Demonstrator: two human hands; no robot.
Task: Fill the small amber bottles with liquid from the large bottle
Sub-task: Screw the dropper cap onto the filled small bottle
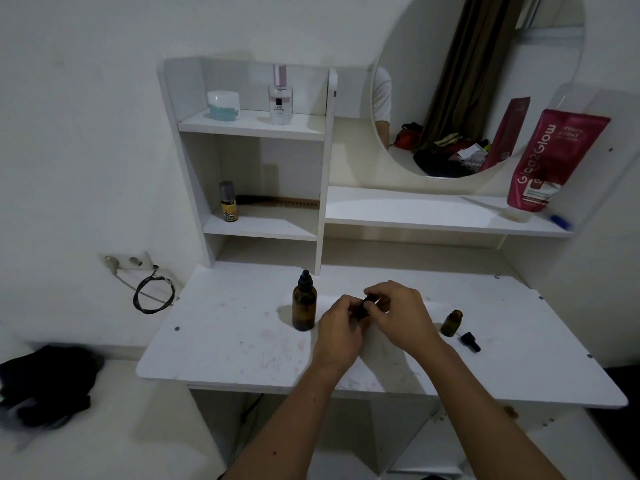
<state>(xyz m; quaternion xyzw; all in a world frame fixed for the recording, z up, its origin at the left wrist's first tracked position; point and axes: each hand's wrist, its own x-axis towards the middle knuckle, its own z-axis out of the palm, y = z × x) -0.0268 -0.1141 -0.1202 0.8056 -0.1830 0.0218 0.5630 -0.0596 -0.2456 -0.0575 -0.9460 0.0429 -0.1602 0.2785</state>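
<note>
Two hands meet over a white table (225, 327), seen from the head camera. The left hand (341, 329) and right hand (398, 313) close together on a small dark item (365, 306), most of it hidden by the fingers; a black cap shows between them, gripped by the right fingertips (372, 299). What the left fingers hold beneath cannot be made out.

Just left of the hands stands the large bottle (304, 306), amber, upright, black dropper cap on; its contents cannot be judged through the dark glass. Right of the hands, a small bottle (451, 323) stands open, and a black dropper (470, 341) lies on the table just beside it (whether any liquid is inside is not visible).

On the top shelf (252, 126) sit a white jar (223, 105) with a teal band and a clear perfume bottle (280, 97) with a pink cap, its label too small to read. One shelf lower are a little yellow-labelled bottle (228, 202) with a grey cap and a brown comb (280, 202).

On the ledge (415, 209) under a round mirror (467, 81) a red tube (550, 161) leans cap-down, printed "Glad2Glow" and "10x"; smaller print is illegible. A blue pen (561, 221) lies beside it. A wall socket (128, 261) with a coiled cable (152, 294) is at left, dark cloth (45, 386) below it.
</note>
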